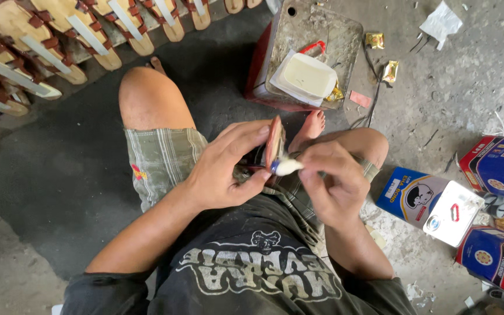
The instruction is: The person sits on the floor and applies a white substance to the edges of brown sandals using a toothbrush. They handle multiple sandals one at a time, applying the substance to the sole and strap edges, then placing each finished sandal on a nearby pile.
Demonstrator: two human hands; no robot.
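My left hand (228, 169) grips a sandal sole (273, 142) on edge over my lap, thumb on its lower end and fingers wrapped along the top. My right hand (333, 181) pinches a small brush (286, 167) with a blue ferrule and white glue-laden bristles, its tip touching the sole's edge. Both hands sit between my bent knees.
A dirty metal can (304, 35) bearing a white tub of pale glue (304, 76) stands ahead by my foot. Rows of tan sandals with brown straps (59, 35) lie at upper left. Blue and white glue tins (438, 204) are stacked at right. Scraps litter the concrete floor.
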